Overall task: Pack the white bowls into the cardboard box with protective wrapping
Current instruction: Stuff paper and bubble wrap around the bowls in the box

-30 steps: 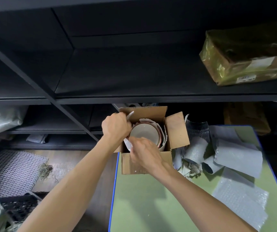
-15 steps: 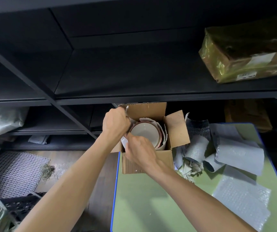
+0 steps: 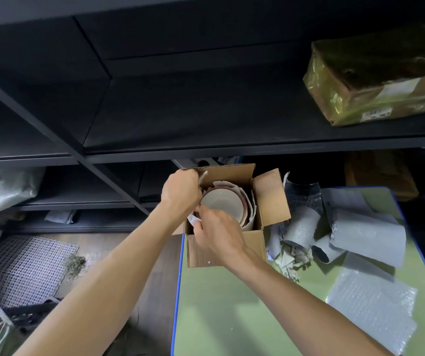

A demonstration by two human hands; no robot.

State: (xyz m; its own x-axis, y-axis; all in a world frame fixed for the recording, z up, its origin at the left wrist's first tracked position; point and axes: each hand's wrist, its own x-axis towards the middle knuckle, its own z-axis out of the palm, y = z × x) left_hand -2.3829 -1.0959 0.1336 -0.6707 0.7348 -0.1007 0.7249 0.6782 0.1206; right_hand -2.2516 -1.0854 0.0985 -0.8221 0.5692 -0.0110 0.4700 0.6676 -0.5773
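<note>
Evidently your left hand (image 3: 180, 191) has its grip pinched on the wrapping (image 3: 221, 183) at ten o'clock of the bowls (image 3: 223, 201). Your right hand (image 3: 216, 228) pinches it at seven, probably tucking it against the wall. The bowls sit inside the box (image 3: 221, 250) on the bench (image 3: 232, 304).

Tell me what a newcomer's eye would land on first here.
The open brown cardboard box at the far-left corner of the green table draws the eye, with a round white bowl nested inside and the left hand and right hand gripping the white wrapping sheet around it. Right of the box lies a heap of grey foam sheets, and a yellow-filmed parcel sits on the dark shelf above.
</note>
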